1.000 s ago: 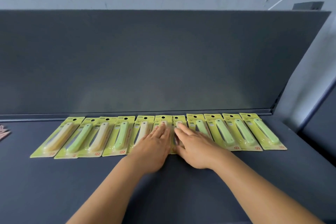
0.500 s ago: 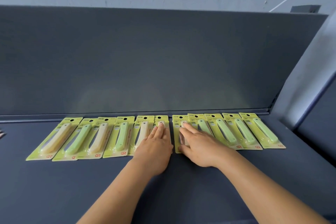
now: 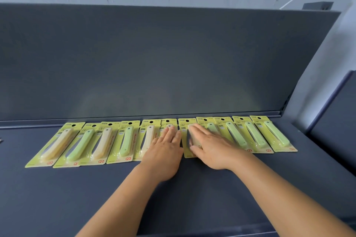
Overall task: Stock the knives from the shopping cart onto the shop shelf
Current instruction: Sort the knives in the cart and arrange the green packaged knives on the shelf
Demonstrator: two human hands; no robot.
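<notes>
We read "FRUIT KNIFE" and a red "QR" mark on the knife packs (image 3: 126, 141), laid in one row on the shelf (image 3: 57, 198). Our left hand (image 3: 163, 157) and right hand (image 3: 213, 150) press flat, fingers straight, on the two middle packs, gripping nothing.

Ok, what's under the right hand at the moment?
The right hand lies flat on a knife pack on the shelf; its cream knife peeks out by the thumb. The rest is covered.
</notes>
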